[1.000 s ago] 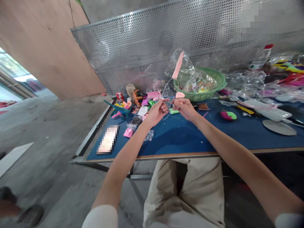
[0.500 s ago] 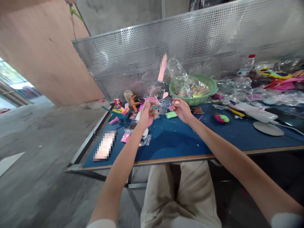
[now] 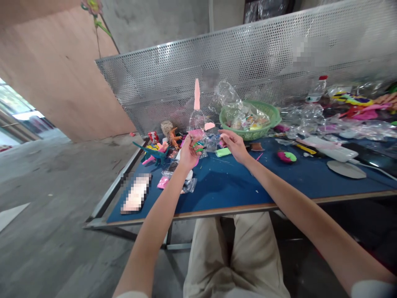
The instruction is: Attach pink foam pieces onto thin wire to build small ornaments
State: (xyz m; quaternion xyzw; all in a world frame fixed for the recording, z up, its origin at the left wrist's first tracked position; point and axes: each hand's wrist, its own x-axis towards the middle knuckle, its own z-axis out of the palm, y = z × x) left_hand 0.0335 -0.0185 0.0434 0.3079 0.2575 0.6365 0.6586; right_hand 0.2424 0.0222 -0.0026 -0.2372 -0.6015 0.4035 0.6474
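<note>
My left hand [image 3: 188,154] is raised over the blue table, fingers curled round a pink clay piece [image 3: 196,133]. Bits of green [image 3: 197,148] show by its fingers. Above it stands a long pale pink strip [image 3: 197,94], and a smaller pale pink lobe [image 3: 209,125] sits to the right; whether they join the held piece I cannot tell. My right hand [image 3: 233,145] is closed, thumb and fingers pinched near some pink, and what they hold is too small to make out. Below and between the hands lie clear wrappers and a light green packet [image 3: 223,152].
A green basket [image 3: 276,120] with wrapped items stands behind my right hand. A teal dinosaur figure [image 3: 156,155] and small packets [image 3: 163,182] lie left. Rightward are a pink-green clay lump [image 3: 287,157], a yellow cutter [image 3: 305,148] and a white device [image 3: 330,148]. Perforated metal [image 3: 173,74] backs the table.
The long pink strip has swung left from a tilt to upright, and the pink lobe has shifted left and turned flatter. My right hand has moved slightly left. The view has shifted a little.
</note>
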